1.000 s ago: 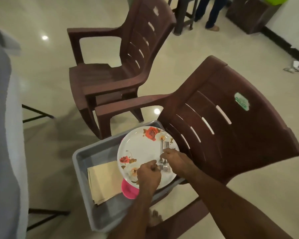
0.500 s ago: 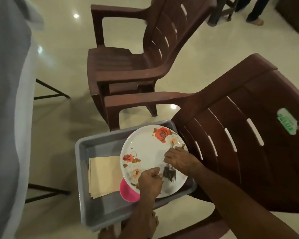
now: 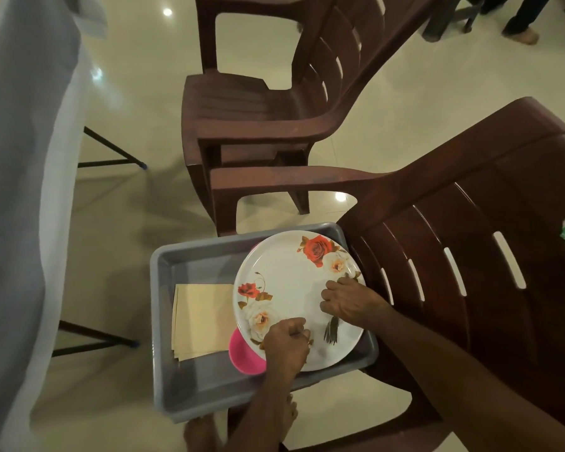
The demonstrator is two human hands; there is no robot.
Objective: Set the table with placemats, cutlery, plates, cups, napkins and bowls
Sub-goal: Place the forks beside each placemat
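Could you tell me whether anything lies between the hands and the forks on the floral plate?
Nothing visible does. The right hand already grips the forks, whose tines stick out below it over the floral plate. The left hand is curled at the plate's near edge, beside them.

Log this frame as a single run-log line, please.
stage: gathering cutlery | right hand: grips forks on floral plate | left hand: curled at plate edge, contents unclear | plate in grey tub
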